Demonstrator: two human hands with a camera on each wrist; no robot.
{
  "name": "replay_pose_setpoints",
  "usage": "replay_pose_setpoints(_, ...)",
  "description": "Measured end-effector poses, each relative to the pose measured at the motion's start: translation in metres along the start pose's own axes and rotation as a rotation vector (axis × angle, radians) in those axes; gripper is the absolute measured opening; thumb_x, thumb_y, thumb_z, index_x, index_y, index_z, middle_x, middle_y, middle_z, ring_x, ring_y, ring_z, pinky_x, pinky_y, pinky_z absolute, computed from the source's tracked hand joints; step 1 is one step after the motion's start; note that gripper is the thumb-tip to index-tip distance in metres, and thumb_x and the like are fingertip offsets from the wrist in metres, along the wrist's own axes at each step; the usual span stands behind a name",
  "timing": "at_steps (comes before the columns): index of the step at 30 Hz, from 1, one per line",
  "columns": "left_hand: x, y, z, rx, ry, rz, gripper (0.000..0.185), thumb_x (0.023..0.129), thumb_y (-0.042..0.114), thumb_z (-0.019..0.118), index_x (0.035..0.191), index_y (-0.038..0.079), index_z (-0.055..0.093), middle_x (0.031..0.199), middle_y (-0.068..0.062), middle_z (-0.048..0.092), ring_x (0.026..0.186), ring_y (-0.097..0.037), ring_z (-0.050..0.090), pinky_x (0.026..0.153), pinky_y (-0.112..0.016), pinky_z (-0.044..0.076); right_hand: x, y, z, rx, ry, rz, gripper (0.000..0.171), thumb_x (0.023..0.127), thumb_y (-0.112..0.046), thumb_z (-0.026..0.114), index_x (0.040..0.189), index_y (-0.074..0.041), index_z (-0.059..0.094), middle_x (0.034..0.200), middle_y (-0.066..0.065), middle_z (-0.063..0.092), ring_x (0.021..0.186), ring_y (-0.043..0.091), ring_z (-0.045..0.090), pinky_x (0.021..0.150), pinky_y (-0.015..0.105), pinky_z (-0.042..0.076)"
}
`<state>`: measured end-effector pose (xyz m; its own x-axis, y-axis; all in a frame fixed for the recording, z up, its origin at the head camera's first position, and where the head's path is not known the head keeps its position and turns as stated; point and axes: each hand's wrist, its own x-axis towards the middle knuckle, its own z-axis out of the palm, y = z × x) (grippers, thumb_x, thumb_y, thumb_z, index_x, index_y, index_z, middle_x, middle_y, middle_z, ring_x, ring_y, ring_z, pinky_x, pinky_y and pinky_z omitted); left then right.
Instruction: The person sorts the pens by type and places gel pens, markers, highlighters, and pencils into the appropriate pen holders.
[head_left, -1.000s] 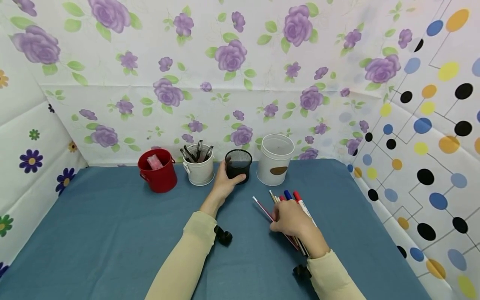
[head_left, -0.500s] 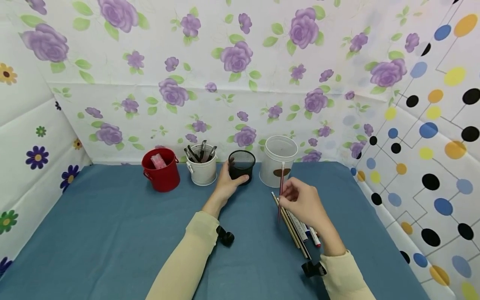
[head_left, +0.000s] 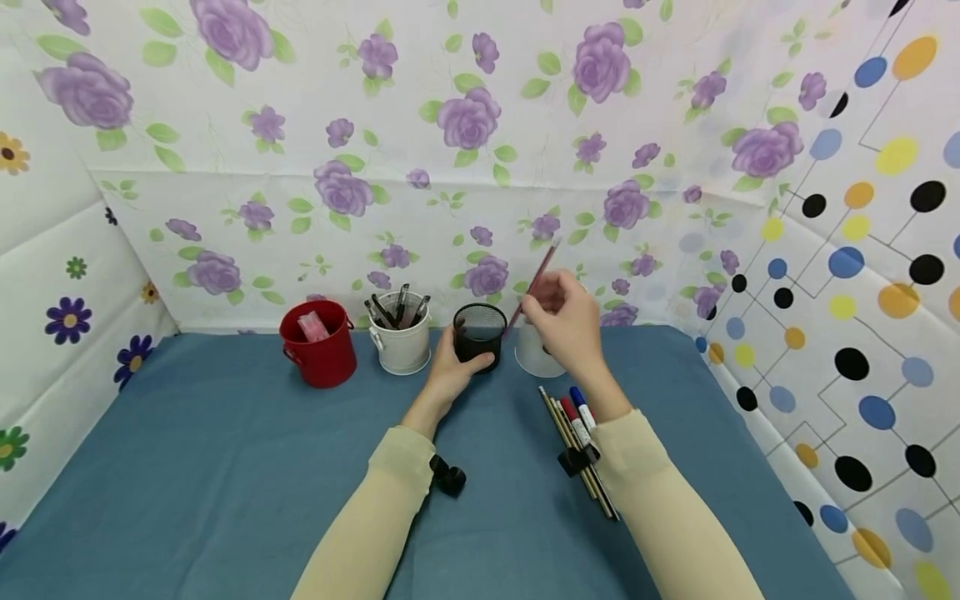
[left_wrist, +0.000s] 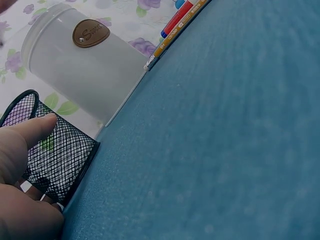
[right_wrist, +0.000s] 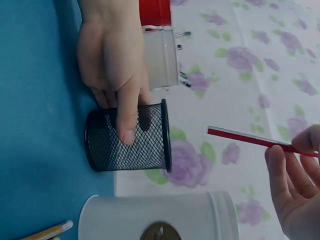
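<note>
My left hand point(head_left: 448, 367) grips the black mesh cup point(head_left: 477, 333) at the back of the blue table point(head_left: 225, 467), thumb across its wall point(right_wrist: 128, 117). My right hand point(head_left: 564, 321) is raised above and just right of that cup, pinching a thin red pencil point(head_left: 532, 286) that slants down toward the cup's mouth. From the right wrist the pencil point(right_wrist: 247, 138) hangs level with the cup's rim point(right_wrist: 165, 135), a little away from it. The left wrist view shows the mesh cup point(left_wrist: 52, 152) under my thumb.
A red bucket point(head_left: 317, 341), a white mug holding dark pens point(head_left: 401, 336) and a white canister point(head_left: 536, 354) stand in a row with the mesh cup. Several pencils and markers point(head_left: 576, 433) lie on the cloth by my right forearm. Patterned walls close in three sides.
My right hand picked one red pencil from the pile, lifted it, and carried it back and left to above the mesh cup. The left hand kept its hold on the cup.
</note>
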<state>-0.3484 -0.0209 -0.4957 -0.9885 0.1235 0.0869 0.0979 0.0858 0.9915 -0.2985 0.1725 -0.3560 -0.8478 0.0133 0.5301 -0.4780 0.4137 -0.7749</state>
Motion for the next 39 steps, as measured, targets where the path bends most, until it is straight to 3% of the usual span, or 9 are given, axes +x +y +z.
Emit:
replay_pose_setpoints(8,0.001,0.001,0.0,-0.018,-0.007,-0.013,0.09,0.097,0.019,0.081,0.168,0.017,0.026,0.167,-0.016,0.034,0.153,-0.033,0.035,0.126,-0.05,0.031,0.028,0.003,0.035,-0.127,-0.033,-0.017,0.017,0.098,-0.009,0.071,0.114,-0.004,0.068,0.101,0.013,0.075,0.087,0.027,0.076,0.08,0.039,0.063)
replay_pose_setpoints(19,0.0,0.0,-0.002,0.003,-0.002,-0.025,0.092,0.096,0.025,0.083,0.168,0.018,0.026,0.169,-0.013,0.031,0.155,-0.033,0.032,0.127,-0.05,0.03,0.032,0.019,0.067,-0.211,-0.11,0.052,0.014,0.098,-0.009,0.072,0.111,-0.005,0.068,0.1,0.012,0.074,0.091,0.027,0.073,0.085,0.04,0.062)
replay_pose_setpoints(28,-0.001,-0.003,-0.001,-0.023,-0.01,-0.019,0.091,0.096,0.024,0.083,0.167,0.016,0.027,0.165,-0.014,0.035,0.151,-0.034,0.038,0.124,-0.05,0.035,0.028,0.04,0.081,-0.293,-0.17,0.131,0.02,0.097,-0.011,0.072,0.115,-0.006,0.068,0.102,0.011,0.078,0.094,0.027,0.073,0.09,0.043,0.059)
replay_pose_setpoints(39,0.002,-0.001,-0.002,-0.041,-0.019,0.012,0.086,0.096,0.022,0.083,0.165,0.015,0.032,0.162,-0.016,0.039,0.147,-0.035,0.042,0.122,-0.052,0.037,0.028,0.043,0.082,-0.315,-0.178,0.166,0.021,0.095,-0.009,0.072,0.117,-0.008,0.071,0.099,0.01,0.078,0.092,0.026,0.074,0.084,0.042,0.062)
